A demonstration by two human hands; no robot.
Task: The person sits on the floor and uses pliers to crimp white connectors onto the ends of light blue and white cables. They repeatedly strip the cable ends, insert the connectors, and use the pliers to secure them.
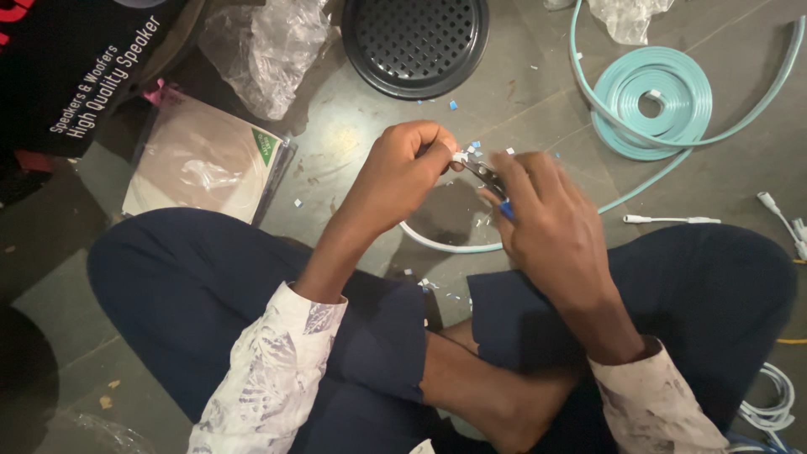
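Pale aqua strip (471, 246) end pinched in left hand (403, 168), right hand (546, 223) closed around cutters (492, 181).

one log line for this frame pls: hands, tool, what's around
left hand: pinches end of pale strip | right hand: holds small pliers at strip end | around: strip coil, black round grille

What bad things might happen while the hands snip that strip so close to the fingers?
The cutters in the right hand work right beside the left hand pinching the strip end, so a slip might nick a fingertip. Cut bits already litter the floor; more could fly up or prick the bare foot.
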